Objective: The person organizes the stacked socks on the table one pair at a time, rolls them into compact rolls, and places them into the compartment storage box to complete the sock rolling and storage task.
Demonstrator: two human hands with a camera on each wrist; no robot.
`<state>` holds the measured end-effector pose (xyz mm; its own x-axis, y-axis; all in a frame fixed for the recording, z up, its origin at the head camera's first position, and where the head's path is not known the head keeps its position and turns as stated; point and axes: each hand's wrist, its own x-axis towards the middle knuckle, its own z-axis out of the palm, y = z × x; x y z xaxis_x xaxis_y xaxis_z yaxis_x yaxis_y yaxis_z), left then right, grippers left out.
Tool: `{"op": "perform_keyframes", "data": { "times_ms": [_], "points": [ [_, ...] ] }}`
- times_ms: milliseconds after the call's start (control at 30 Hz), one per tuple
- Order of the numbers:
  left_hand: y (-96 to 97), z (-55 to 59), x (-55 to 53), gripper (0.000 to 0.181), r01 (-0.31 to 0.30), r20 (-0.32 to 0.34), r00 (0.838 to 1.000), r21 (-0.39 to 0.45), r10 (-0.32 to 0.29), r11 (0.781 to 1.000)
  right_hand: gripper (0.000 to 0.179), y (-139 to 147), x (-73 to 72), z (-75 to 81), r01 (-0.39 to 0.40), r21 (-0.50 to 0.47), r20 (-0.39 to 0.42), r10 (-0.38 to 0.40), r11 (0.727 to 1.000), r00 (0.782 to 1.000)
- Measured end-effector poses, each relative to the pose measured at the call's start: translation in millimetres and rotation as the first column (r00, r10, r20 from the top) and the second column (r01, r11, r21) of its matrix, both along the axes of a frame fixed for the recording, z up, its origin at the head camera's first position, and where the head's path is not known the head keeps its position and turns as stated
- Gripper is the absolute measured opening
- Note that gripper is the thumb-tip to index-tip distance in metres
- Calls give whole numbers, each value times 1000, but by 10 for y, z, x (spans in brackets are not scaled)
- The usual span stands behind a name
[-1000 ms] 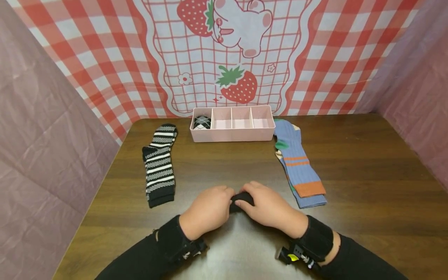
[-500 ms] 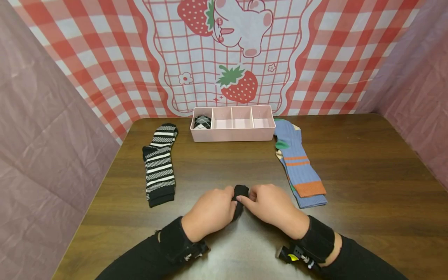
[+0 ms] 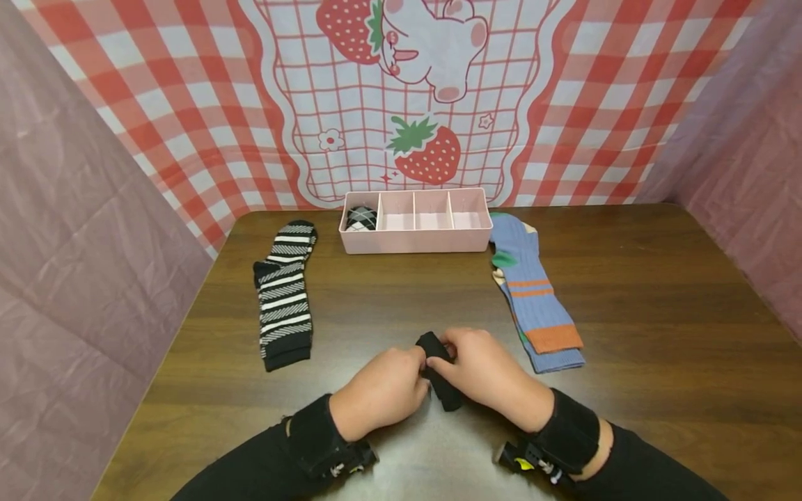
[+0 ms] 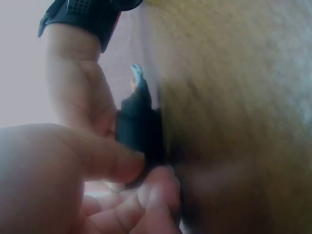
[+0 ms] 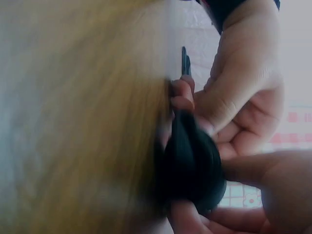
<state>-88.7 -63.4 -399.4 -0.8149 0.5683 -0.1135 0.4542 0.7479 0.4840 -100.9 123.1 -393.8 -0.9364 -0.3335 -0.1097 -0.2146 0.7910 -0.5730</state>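
A rolled-up black sock [image 3: 446, 391] lies low over the tabletop between my two hands, one end towards me. My left hand [image 3: 382, 388] pinches its left side, and the left wrist view shows the thumb and fingertips meeting on the dark fabric [image 4: 139, 129]. From the other side my right hand [image 3: 491, 372] grips the roll between thumb and fingers. Its layered round end [image 5: 192, 168] faces the camera in the right wrist view. Part of the roll is hidden behind the fingers.
A pink divided box [image 3: 416, 242] stands at the back, with a rolled argyle sock [image 3: 362, 218] in its leftmost compartment. Black-and-white striped socks [image 3: 286, 299] lie flat at left. Blue socks with orange bands [image 3: 541, 306] lie at right, near the box's corner. A checked cloth [image 3: 207, 104] hangs behind.
The black roll has turned between my hands, and its near end now sticks out towards me. My left hand has shifted slightly right and nearer. The box and other socks stay put.
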Motion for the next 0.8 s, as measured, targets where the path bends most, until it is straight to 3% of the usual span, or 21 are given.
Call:
{"op": "perform_keyframes", "data": {
  "times_ms": [100,333,600,800],
  "points": [
    [-4,-3,1,6,-5,22,1000,2,5,1000,21,-3,4,8,1,-23,20,0,1000,1000],
    [-13,-12,-17,5,7,31,1000,4,-7,1000,55,-1,37,27,-9,-14,-3,9,1000,1000],
    [-62,18,-35,3,9,30,1000,8,-9,1000,28,-25,25,5,-38,3,-45,38,999,998],
    [-102,75,-85,6,-15,4,1000,46,15,999,24,-10,7,-19,-37,-7,-37,37,999,999]
  ]
}}
